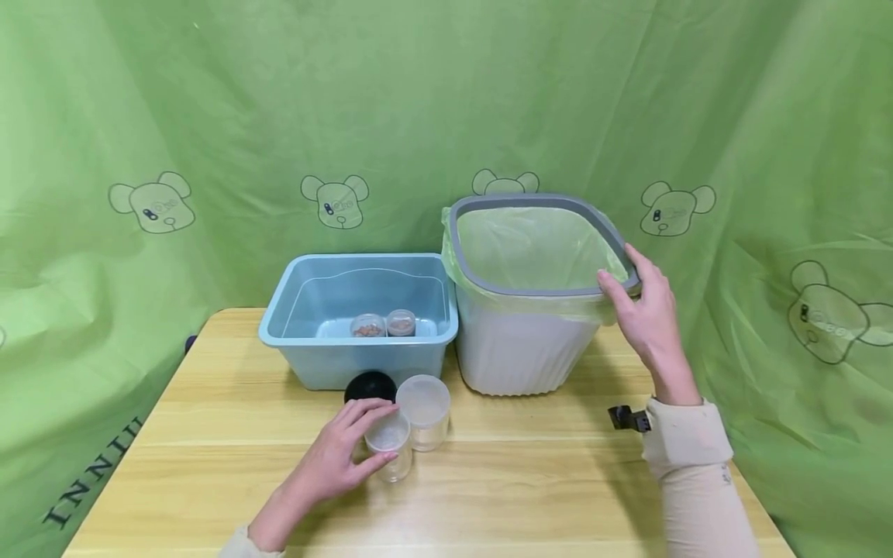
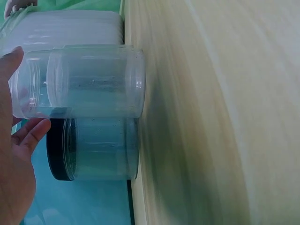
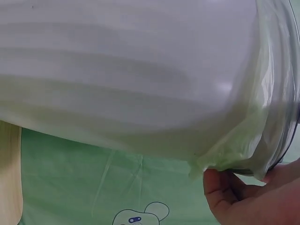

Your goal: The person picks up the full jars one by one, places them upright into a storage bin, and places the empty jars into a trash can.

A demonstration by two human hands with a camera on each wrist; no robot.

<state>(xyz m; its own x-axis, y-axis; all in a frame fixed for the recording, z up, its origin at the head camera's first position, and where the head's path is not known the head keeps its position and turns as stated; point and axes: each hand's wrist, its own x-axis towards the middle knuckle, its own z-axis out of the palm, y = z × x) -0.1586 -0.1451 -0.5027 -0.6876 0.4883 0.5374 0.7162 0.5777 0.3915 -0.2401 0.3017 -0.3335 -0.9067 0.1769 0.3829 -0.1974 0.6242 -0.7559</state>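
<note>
My left hand (image 1: 342,453) is at a small clear plastic jar (image 1: 392,446), thumb on the near side and fingers on the far side near its pale lid. A larger clear jar with a frosted lid (image 1: 423,403) stands right behind it. Beside these is a clear jar with a black lid (image 2: 58,150), partly covered by my left fingers in the head view. My right hand (image 1: 645,310) grips the grey rim of a white trash bin (image 1: 519,349) at its right corner, over the pale green bin liner (image 3: 234,145).
A light blue plastic tub (image 1: 363,364) stands left of the bin. Inside it are a round container with reddish-brown pieces (image 1: 367,327) and a smaller one (image 1: 401,324). The wooden table (image 1: 502,496) meets a green curtain (image 1: 391,116) at the back.
</note>
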